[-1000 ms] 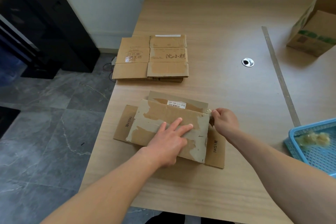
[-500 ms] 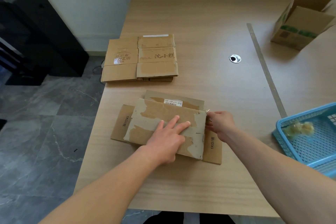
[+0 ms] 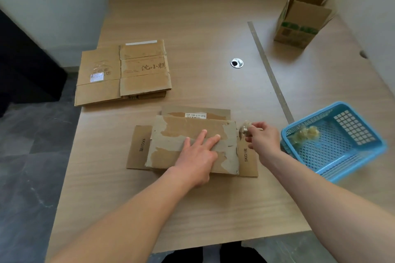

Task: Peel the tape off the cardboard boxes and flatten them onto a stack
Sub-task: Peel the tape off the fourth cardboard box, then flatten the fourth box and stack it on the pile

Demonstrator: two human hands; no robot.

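Tape comes free: the right hand (image 3: pixel 264 142) has drawn away from the box edge, pinching a crumpled wad of clear glossy tape (image 3: pixel 245 129).
The left hand (image 3: pixel 197 156) lies flat, fingers straight, pinning the flattened brown cardboard box (image 3: pixel 177 132) (its facing torn in rough patches) to the pale wooden table (image 3: pixel 203 28). Best to keep that press firm while the sticky wad goes to the blue perforated plastic basket (image 3: pixel 312 116) nearby.

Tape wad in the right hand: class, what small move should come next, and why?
Probably carry the tape wad right and drop it into the blue basket, which already holds crumpled tape. The right hand pinches it beside the box, which the left hand presses flat.
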